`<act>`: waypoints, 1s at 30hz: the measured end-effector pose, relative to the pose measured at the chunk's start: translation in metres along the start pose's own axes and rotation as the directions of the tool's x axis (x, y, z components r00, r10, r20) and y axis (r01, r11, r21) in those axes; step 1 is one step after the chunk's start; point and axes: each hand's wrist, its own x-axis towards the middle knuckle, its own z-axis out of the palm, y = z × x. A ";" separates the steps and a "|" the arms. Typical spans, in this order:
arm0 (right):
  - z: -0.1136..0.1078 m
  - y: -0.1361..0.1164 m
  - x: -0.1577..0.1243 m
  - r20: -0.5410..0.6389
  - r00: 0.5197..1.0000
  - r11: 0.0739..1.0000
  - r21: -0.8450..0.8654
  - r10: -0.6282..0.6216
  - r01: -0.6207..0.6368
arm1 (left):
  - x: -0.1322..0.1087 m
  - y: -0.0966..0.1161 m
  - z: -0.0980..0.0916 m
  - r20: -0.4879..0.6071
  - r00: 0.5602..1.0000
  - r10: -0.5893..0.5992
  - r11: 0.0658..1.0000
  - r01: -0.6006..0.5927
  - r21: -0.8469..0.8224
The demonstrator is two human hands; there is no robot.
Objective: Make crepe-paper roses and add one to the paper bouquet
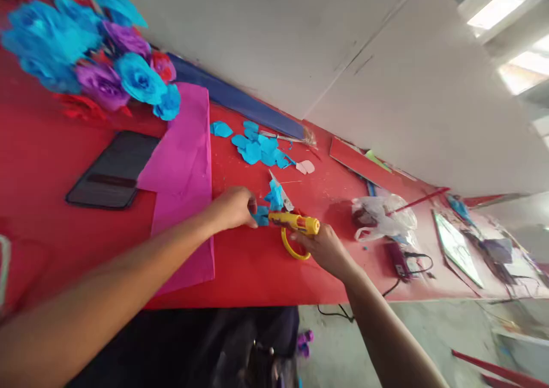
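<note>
My left hand (237,208) pinches a small blue paper piece (261,216) by its edge. Against that paper's right side lies the tip of a yellow glue stick (294,222), gripped near its back end by my right hand (321,248). Scissors with a yellow handle loop (288,252) lie on the table under the glue stick, blades pointing away from me. Another blue paper piece (275,195) sits by the blades. Several cut blue petals (259,147) are scattered farther back, beside a pale pink paper piece (305,167).
Magenta paper (189,210) covers part of the red table (240,285), overlapping a dark phone-like slab (114,170). Paper flowers (139,79) stand at the back left. A blue strip (240,99) runs along the wall. Rightward are a plastic bag (397,219) and a maroon box (398,259).
</note>
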 end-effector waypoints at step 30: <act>0.000 0.005 -0.005 -0.094 0.996 1.000 -0.008 -0.001 0.000 | 0.000 0.002 0.005 -0.082 0.996 0.017 1.000 -0.015 0.019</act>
